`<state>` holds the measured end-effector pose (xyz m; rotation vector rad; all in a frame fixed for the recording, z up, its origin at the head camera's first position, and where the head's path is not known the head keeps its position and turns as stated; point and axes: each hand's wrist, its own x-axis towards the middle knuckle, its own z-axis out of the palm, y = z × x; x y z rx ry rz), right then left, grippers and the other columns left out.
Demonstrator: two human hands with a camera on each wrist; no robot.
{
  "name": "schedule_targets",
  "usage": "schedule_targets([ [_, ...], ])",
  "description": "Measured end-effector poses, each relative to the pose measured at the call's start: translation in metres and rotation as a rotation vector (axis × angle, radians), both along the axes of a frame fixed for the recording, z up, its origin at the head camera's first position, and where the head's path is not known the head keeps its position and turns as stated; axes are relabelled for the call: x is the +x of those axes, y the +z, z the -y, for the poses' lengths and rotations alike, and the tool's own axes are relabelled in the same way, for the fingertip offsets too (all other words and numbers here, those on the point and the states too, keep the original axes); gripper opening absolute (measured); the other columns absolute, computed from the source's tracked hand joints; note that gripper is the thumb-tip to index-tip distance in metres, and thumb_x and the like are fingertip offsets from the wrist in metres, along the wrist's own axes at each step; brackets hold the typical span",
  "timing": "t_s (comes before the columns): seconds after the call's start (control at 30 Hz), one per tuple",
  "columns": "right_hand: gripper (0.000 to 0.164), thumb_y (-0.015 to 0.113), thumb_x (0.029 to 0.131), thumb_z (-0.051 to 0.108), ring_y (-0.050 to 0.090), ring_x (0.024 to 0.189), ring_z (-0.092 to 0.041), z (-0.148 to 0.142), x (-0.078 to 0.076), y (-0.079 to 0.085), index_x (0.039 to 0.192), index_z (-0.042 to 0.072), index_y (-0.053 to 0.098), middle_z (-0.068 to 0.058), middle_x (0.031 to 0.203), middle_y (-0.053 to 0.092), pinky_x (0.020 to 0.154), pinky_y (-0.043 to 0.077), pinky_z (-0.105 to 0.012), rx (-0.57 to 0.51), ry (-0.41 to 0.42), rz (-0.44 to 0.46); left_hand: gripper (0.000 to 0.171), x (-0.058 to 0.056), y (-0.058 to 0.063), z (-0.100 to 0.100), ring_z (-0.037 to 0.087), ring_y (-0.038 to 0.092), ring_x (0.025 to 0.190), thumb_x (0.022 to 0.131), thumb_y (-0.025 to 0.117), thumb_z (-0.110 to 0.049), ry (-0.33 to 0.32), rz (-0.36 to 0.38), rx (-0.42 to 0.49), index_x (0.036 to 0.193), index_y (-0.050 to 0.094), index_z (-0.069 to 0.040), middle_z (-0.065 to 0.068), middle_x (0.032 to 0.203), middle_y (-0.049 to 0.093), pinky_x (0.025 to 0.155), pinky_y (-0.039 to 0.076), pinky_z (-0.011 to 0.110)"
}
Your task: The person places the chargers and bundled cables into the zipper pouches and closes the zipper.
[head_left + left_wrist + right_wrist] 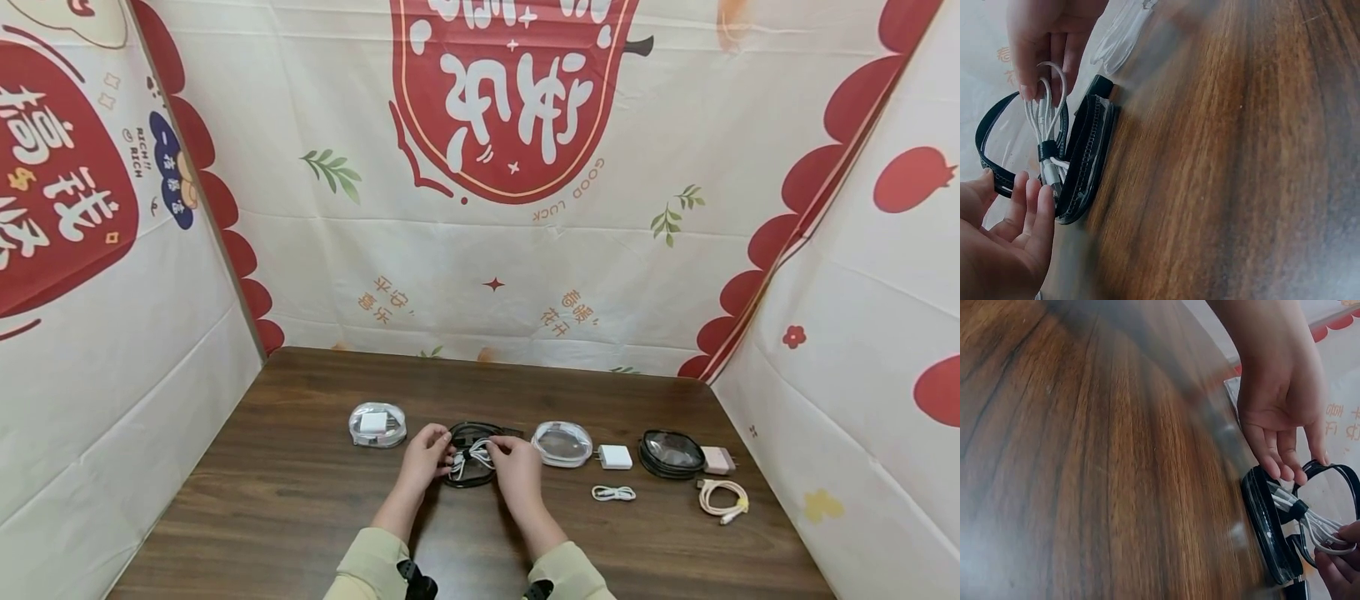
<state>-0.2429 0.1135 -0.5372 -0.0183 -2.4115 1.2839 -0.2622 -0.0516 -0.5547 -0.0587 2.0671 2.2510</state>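
Left hand (425, 457) spread, propping round black-and-clear plastic pouch (1088, 162); right hand (517, 467) pinching looped white cable (1042, 125); I'm favouring compact tucking.

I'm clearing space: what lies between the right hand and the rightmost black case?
The head view shows a clear case, then a white charger with a white cable in front.

1. White cable (478, 452): part hidden by R hand (1342, 565) & blk case (1266, 531).
2. L hand (1007, 240): cut off, L wrist view.
3. Sleeves (375, 562): cut off, near edge.
4. Red emblem (516, 100), far wall: cut off.
5. Tabletop (1222, 156): part blurred, wrist cams.
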Motion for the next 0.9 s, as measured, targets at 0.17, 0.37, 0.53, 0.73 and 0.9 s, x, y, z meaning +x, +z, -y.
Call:
schedule_targets([
  [0.17,0.008,0.073,0.085,0.006,0.069,0.088,-0.026,0.005,-0.002,-0.002,0.09,0.001,0.077,-0.009,0.087,0.073,0.077,0.055,-0.043,-0.051,-0.007,0.026,0.015,0.001,-0.001,0.0,0.014,0.058,0.064,0.1,0.052,-0.01,0.001,0.0,-0.003,0.105,0.054,0.004,0.012,0.08,0.062,0.055,0.053,0.025],
  [0.37,0.011,0.069,0.084,0.0,0.066,0.09,-0.027,0.006,-0.003,-0.006,0.093,-0.001,0.076,-0.008,0.09,0.069,0.079,0.053,-0.041,-0.044,0.019,0.033,0.015,0.0,-0.003,0.0,0.013,0.058,0.063,0.1,0.052,-0.01,0.0,0.003,0.001,0.105,0.053,0.005,0.01,0.079,0.062,0.055,0.053,0.025],
  [0.53,0.01,0.071,0.084,-0.001,0.064,0.082,-0.024,0.005,-0.004,-0.007,0.092,0.001,0.077,-0.005,0.083,0.066,0.071,0.052,-0.037,0.042,0.03,0.02,0.014,0.0,-0.003,0.001,0.013,0.058,0.063,0.1,0.052,-0.009,0.008,0.009,0.012,0.105,0.053,0.004,0.009,0.078,0.061,0.055,0.053,0.025],
  [0.73,0.009,0.072,0.082,0.0,0.067,0.086,-0.028,0.004,-0.007,-0.002,0.088,0.003,0.078,-0.007,0.085,0.07,0.076,0.053,-0.042,0.092,0.04,0.031,0.014,0.0,-0.004,0.002,0.013,0.058,0.064,0.1,0.052,-0.009,0.016,0.017,0.024,0.105,0.053,0.004,0.009,0.079,0.061,0.056,0.054,0.026],
  [0.9,0.007,0.074,0.081,0.001,0.068,0.088,-0.028,0.005,-0.011,-0.001,0.084,0.005,0.078,-0.006,0.086,0.072,0.079,0.054,-0.043,0.052,0.039,0.055,0.015,0.0,-0.004,0.003,0.013,0.058,0.064,0.101,0.052,-0.01,0.018,0.019,0.032,0.106,0.053,0.005,0.01,0.079,0.061,0.056,0.054,0.026],
])
